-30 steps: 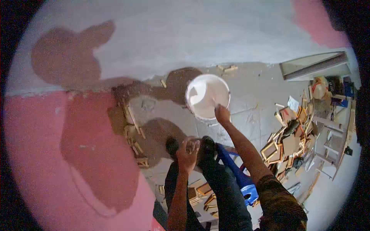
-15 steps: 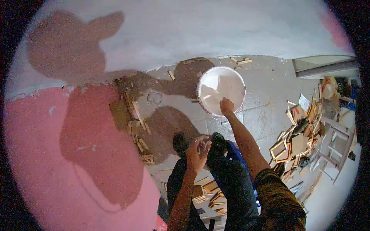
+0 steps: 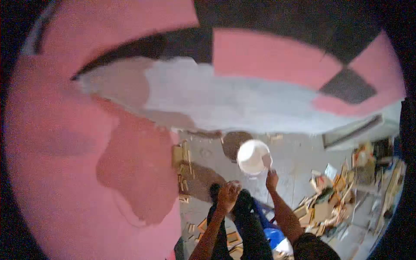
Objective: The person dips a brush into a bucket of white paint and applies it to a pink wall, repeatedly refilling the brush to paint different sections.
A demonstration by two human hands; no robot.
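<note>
A white bucket [image 3: 252,156] stands on the grey floor in front of my legs. My right hand [image 3: 272,178] reaches to its right rim, closed on a small flat-bladed tool [image 3: 266,161] whose blade rises over the rim. My left hand [image 3: 228,194] hovers above my dark-trousered knees [image 3: 242,208] with its fingers curled; the blur hides whether anything is in it. I am perched on a blue stool [image 3: 269,225].
A wall, pink [image 3: 65,151] with a grey patch [image 3: 225,102], fills the upper and left view. Wood offcuts [image 3: 182,167] lie at its foot. Small wooden frames [image 3: 329,203] are heaped at the right, with more under my legs [image 3: 229,238].
The view has swung upward, so the bucket and hands look smaller and lower. My right hand has come up from inside the bucket to its right rim, with the blade now showing.
</note>
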